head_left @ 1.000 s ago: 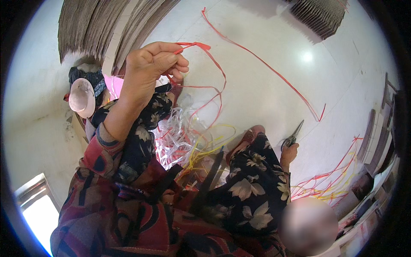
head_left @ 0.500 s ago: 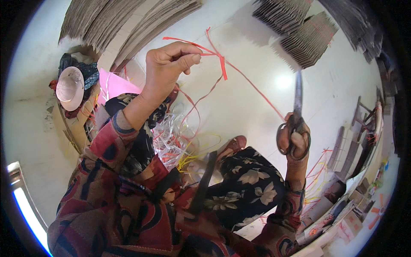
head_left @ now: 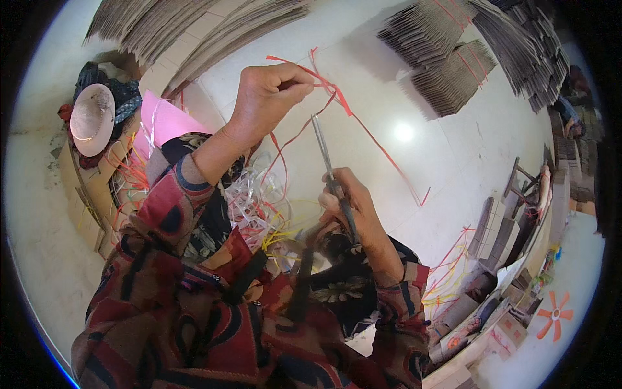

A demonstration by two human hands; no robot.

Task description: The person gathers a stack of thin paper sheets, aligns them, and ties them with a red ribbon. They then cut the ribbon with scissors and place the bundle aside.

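My left hand (head_left: 262,97) is raised in front of me, thumb and fingers pinched on a red plastic strap (head_left: 382,147). The strap crosses itself in a loose knot just beyond my fingertips. One length slants down to the right and ends in a bent tip; another hangs toward my lap. A pair of scissors (head_left: 320,139) is gripped in my right hand (head_left: 353,204), with the dark handles partly hidden by my fingers. The blades look closed and point up, a little below the knot and apart from it.
White, red and yellow strap scraps (head_left: 253,201) lie in a heap by my legs. Grey cardboard stacks (head_left: 453,78) stand at the far right, with more cardboard (head_left: 194,32) at the far left. A pale hat (head_left: 92,120) rests at the left; a wooden stool (head_left: 521,188) stands at the right.
My right hand has swung left with the scissors, from far out on the right to below the knot, letting go of the strap's right end. My left hand has shifted slightly right.
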